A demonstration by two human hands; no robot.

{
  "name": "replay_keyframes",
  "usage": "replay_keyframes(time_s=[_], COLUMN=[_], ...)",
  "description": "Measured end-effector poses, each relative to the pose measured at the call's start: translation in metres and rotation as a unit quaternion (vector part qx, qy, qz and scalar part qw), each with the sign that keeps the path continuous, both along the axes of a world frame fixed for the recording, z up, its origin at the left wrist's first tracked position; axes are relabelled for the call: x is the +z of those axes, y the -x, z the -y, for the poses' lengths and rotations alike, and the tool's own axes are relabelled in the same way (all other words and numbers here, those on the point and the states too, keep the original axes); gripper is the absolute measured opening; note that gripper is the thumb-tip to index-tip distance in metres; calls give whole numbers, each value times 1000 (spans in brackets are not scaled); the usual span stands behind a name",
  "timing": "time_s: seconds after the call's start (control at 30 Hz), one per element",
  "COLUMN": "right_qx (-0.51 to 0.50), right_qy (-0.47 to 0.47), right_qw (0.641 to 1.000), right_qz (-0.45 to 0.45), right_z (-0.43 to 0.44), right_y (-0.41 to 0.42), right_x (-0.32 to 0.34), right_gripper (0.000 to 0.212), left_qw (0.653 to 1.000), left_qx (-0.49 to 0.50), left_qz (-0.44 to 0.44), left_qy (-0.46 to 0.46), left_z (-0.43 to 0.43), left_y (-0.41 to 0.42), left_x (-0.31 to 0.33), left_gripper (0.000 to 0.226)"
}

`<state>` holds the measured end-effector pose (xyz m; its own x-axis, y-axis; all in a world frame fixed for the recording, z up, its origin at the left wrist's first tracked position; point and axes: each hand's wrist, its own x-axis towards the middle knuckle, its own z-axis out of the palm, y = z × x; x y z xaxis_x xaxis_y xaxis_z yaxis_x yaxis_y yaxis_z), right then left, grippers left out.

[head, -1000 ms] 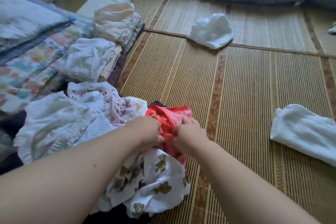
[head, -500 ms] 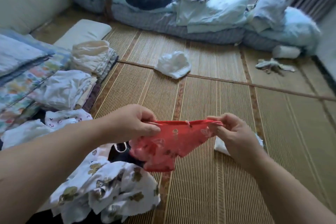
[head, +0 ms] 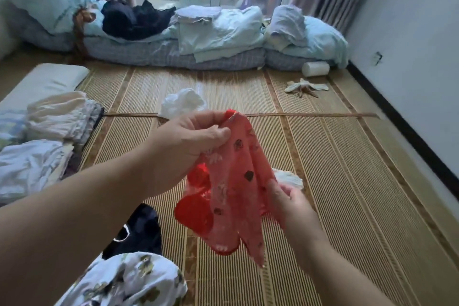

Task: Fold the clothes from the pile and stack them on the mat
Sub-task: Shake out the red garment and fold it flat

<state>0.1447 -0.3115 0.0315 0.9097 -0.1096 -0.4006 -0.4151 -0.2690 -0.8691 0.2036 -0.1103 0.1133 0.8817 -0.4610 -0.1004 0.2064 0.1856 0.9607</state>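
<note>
A small red patterned garment (head: 231, 191) hangs in the air over the woven straw mat (head: 335, 181). My left hand (head: 191, 144) pinches its top edge high up. My right hand (head: 288, 204) grips its lower right side. Below, at the bottom left, lies the pile: a white garment with a bear print (head: 129, 281) and a black piece (head: 139, 231). Folded white clothes (head: 57, 117) are stacked at the left edge. A white folded cloth (head: 288, 177) lies on the mat, partly hidden behind the red garment.
A crumpled white garment (head: 181, 103) lies mid-mat behind my left hand. Bedding and blankets (head: 211, 32) line the far wall, with a black garment (head: 134, 20) on top. A pale scrap (head: 305, 88) and a white roll (head: 315, 68) lie at the far right. A wall (head: 409, 82) bounds the right side.
I lifted the red garment off the pile and stretched it between both hands. Now my left hand is higher and my right hand lower, so it hangs vertically. My view tilted up.
</note>
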Motion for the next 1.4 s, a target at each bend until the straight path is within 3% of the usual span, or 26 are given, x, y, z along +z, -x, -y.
replay_keyframes(time_s=[0.1,0.23,0.3,0.43,0.5,0.6,0.67,0.73,0.83,0.93,1.0,1.1,1.3,1.4], right_qx=[13,-65,-62,77,106,133,145,141,149,124,123,136,91,156], right_qy=[-94,-187,-146,-96,-101,20,82,124,207,211,139,-49,-188,-79], right_qw=[989,974,985,992,987,967,944,936,941,965,983,986,975,985], right_qz=[-112,-113,-68,13,67,215,284,299,223,92,-8,-87,-77,0], right_z=[8,22,22,-8,-30,-51,-56,-53,-37,-21,-15,-7,15,12], right_y=[6,3,3,12,17,14,4,-9,-29,-40,-45,-45,-48,-48], right_x=[-15,-26,-22,-5,-1,3,4,0,-18,-33,-41,-44,-36,-19], right_gripper=[23,13,15,21,40,76,74,56,51,70,71,24,12,3], left_qw=[1000,997,995,988,980,972,973,978,985,988,989,992,979,972], left_qx=[-17,-16,1,20,27,18,23,50,78,86,76,44,49,109], left_qz=[-22,-53,-82,-105,-117,-150,-154,-144,-130,-127,-123,-122,-173,-195], left_qy=[-15,-51,-55,-115,-158,-179,-173,-145,-78,-9,25,-4,-93,-77], left_z=[-2,-11,-13,-7,-4,-1,0,-1,-5,-12,-20,-32,-45,-36], left_y=[2,6,11,18,19,22,22,21,20,18,16,15,13,11], left_x=[-8,-17,-18,-22,-23,-22,-18,-11,0,7,12,15,11,7], left_gripper=[28,37,41,47,55,54,46,46,48,42,41,44,35,49])
